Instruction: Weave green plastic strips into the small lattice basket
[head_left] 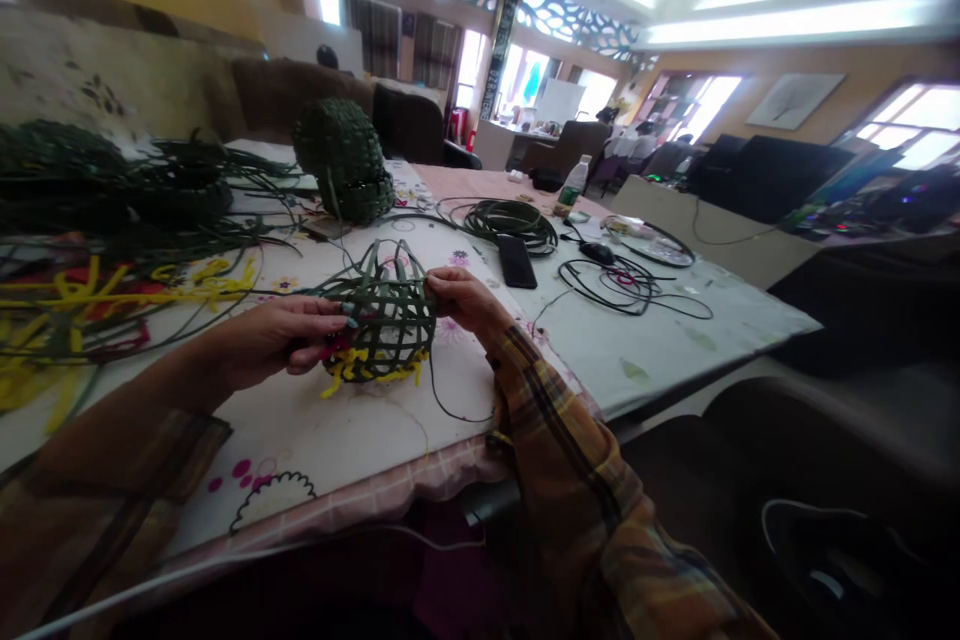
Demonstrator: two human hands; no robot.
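Observation:
A small, partly woven basket of dark green flat strips sits on the white table cover in front of me. Loose strip ends stand up from its top, and yellow fringe runs round its lower edge. At the basket's upper right, my right hand pinches the rim strip between thumb and fingers. My left hand is closed at the left side, its fingertips pinching the basket's edge strips. A bit of red shows beneath the left fingers; what it belongs to is unclear.
Behind stands a finished-looking green woven piece. Yellow strips and dark green bundles lie to the left. Coiled green strips, a phone, a bottle and a black cable coil are on the right.

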